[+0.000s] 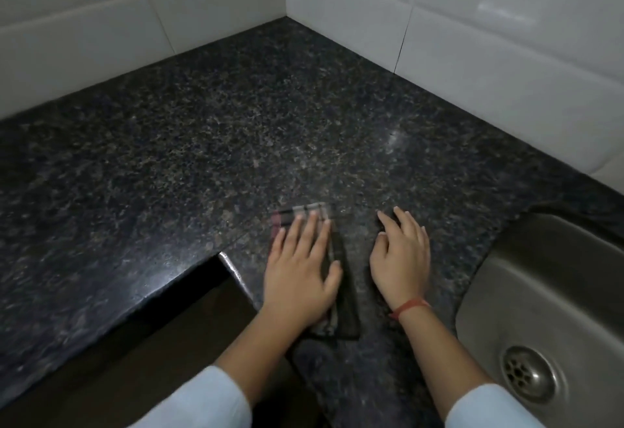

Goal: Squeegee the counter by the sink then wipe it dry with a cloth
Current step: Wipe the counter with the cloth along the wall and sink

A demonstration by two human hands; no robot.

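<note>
A dark checked cloth (341,309) lies flat on the speckled black granite counter (236,130), blurred by motion. My left hand (300,268) presses flat on top of it with the fingers spread. My right hand (401,258) rests beside it on the bare counter, fingers apart and slightly curled, holding nothing. A red thread band circles my right wrist. No squeegee is in view.
A steel sink (547,309) with a round drain (528,373) sits at the lower right. White tiled walls (472,39) meet in a corner at the back. The counter's front edge (236,275) steps inward at the lower left above a dark gap.
</note>
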